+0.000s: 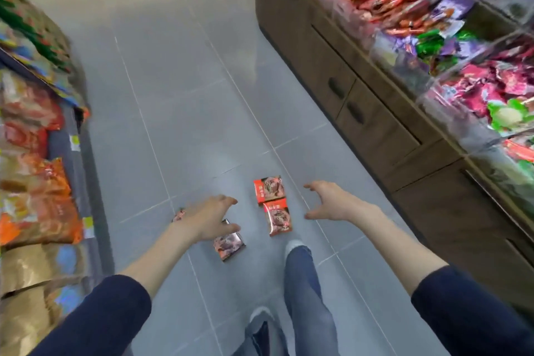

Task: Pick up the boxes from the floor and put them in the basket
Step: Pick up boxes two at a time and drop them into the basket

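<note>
Grey tiled floor (173,95) carries scattered boxes (278,217); left hand (212,217) and right hand (332,202) hover spread and empty, and the flat boxes may skid away when grabbed.

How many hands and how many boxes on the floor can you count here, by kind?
Hands: 2, the left hand and the right hand, both empty.
Boxes on the floor: 4, the far box, the near box, the covered box partly below the left hand, and the hidden box, mostly behind the left wrist.
Total: 6.
</note>
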{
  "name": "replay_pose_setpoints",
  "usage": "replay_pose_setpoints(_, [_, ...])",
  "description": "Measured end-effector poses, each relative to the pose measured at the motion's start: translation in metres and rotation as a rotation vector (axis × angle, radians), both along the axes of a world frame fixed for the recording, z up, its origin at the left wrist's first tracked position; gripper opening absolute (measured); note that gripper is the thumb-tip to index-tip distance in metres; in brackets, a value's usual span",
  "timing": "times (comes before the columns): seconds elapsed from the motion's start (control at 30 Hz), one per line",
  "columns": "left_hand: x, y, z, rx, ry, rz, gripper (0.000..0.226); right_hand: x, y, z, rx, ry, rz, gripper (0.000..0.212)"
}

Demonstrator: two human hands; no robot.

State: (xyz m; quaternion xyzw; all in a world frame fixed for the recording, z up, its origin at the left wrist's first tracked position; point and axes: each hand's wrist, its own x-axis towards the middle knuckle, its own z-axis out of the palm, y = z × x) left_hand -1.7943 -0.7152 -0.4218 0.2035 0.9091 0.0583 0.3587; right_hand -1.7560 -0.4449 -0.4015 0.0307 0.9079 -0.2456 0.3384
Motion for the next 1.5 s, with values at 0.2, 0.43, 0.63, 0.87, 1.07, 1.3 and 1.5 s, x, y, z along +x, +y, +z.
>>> replay_pose_setpoints(0.2, [-0.041, 0.035, -0.206, -0.017, -0.047, -0.109, 0.07, -0.049, 0.014, -0.19, -0.04, -0.063, 0.003, 0.061])
replay_pose_setpoints(0.43, [-0.052, 0.073, -0.423, 0.036, -0.02, -0.207, 0.078, -0.075, 0.024, -0.408, -0.033, -0.077, 0.087, 0.057])
replay_pose_setpoints(0.63, [-0.034, 0.092, -0.529, -0.021, 0.051, -0.266, 0.104, -0.069, 0.027, -0.513, -0.033, -0.061, 0.116, 0.061])
replay_pose_setpoints(0.87, [-0.022, 0.096, -0.6, 0.003, 0.247, -0.34, 0.104, -0.061, 0.023, -0.562, 0.004, 0.012, 0.191, 0.071])
replay_pose_setpoints(1.07, [-0.043, 0.087, -0.587, 0.204, 0.191, -0.321, 0.102, -0.064, 0.02, -0.543, 0.029, 0.113, 0.283, 0.085])
replay_pose_setpoints(1.3, [-0.107, 0.089, -0.542, 0.533, -0.243, -0.059, 0.057, -0.065, 0.015, -0.537, 0.176, 0.279, 0.416, 0.107])
replay_pose_setpoints(1.5, [-0.133, 0.083, -0.557, 0.675, -0.491, 0.218, 0.041, -0.083, 0.0, -0.554, 0.32, 0.389, 0.34, 0.103])
